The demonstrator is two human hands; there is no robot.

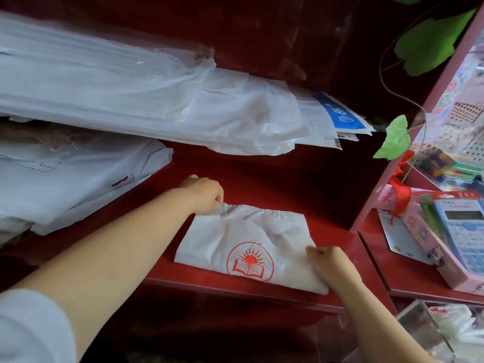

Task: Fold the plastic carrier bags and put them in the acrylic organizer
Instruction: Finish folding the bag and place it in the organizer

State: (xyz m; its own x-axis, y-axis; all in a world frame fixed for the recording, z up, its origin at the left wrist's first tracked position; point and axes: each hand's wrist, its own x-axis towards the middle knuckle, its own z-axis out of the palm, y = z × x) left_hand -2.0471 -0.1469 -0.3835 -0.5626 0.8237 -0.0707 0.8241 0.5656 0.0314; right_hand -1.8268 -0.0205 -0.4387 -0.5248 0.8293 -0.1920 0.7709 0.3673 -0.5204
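Red shelving (267,179) filled the scene, its lower board carrying a white plastic carrier bag (235,231) that lay flat and part-folded near the front edge, a red sun-and-book emblem (250,260) facing up. The person's left hand (203,191) reached across to the bag's far left corner, with its fingers curled and gripping the bunched plastic there. The right hand (330,263) pinched the bag's near right edge, thumb on top, close to the emblem. A tilted pile of white bags (104,85) leaned across the shelf behind, with a blue-labelled packet (340,111) at its right end, and a second pile of bags (65,179) sat at the left. At lower right, below the shelf edge, stood the clear acrylic organizer (419,320), with crumpled white plastic (457,327) visible inside. A blue calculator (462,231) rested on a pink box (432,252) on the neighbouring shelf, beneath green leaves (392,138).
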